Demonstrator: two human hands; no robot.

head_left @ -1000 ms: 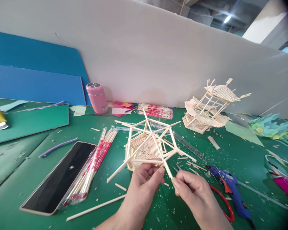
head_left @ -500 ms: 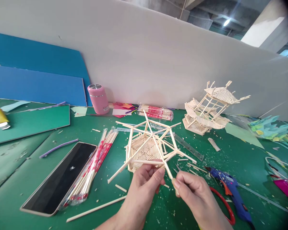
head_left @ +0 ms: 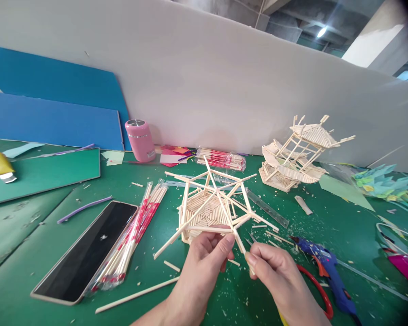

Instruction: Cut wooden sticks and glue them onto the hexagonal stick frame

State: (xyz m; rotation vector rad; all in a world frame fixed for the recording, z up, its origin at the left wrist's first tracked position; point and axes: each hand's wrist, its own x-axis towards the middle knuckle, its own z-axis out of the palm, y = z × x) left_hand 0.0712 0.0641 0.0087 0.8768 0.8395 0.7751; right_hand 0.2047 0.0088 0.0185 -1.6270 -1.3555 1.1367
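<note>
Green cutting mat (head_left: 37, 253) fills the whole bench, running up to the grey partition at the far edge. Leaning there at the far left corner, two blue boards (head_left: 54, 120), with a pink tumbler (head_left: 140, 140) standing just beside them. Down the left side lies a dark tablet (head_left: 85, 251), long axis slanting from the near left up toward the middle, and a plastic-wrapped bundle of sticks (head_left: 131, 240) lies alongside it, touching its right edge, on the same slant.

Toward the far right edge, a finished stick pavilion (head_left: 297, 154) sits tilted. Near the right edge, a blue glue gun (head_left: 323, 265), nozzle aimed toward the mat's centre, with red-handled scissors (head_left: 318, 290) just beside it.

Centre of the mat: the hexagonal stick frame (head_left: 209, 208), flat woven floor down on the mat, uprights rising, long spokes crossing over the top and fanning outward in all directions.

And here are the hands at its near side. The left hand (head_left: 199, 267) has thumb and fingers pinched together on the frame's near horizontal rail. The right hand (head_left: 275, 276) is closed, fingertips clamped on the near end of one roof stick (head_left: 224, 206); its long axis runs from those fingertips up and away to the far left, over the centre of the frame, tip pointing at the partition.
</note>
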